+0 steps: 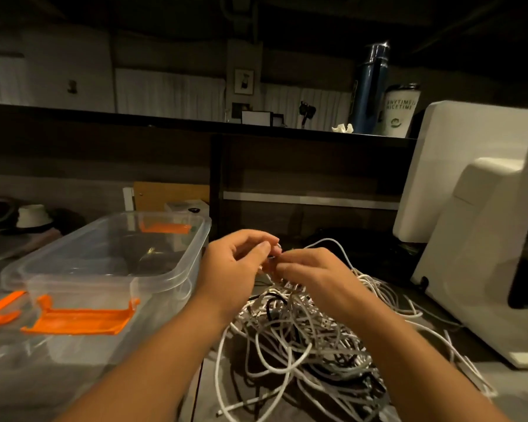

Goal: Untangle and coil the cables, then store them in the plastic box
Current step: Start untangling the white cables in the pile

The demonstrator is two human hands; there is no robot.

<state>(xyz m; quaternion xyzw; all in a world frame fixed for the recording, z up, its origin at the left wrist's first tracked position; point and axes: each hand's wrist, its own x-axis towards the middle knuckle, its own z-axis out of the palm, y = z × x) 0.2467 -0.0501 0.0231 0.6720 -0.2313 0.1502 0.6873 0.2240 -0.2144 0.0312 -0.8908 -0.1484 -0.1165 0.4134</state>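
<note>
Centrally, left hand [235, 264] and right hand [313, 277], fingers curled, pinch strand above tangled cables [302, 339]. Open-topped plastic box [165, 278] just left; white appliance [482, 257] crowds right; blue flask [372, 86] on ledge behind.

head view | one wide-angle camera worn on the person's head | faces forward and down onto the worktop [497, 388] | near, both forearms [153, 360] enter from the bottom edge

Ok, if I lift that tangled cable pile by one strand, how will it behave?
Probably floppy: the cable pile lies in loose, sagging loops. Strands cross everywhere, so lifting one likely drags neighbours along. Thin cords, so probably light.
</note>
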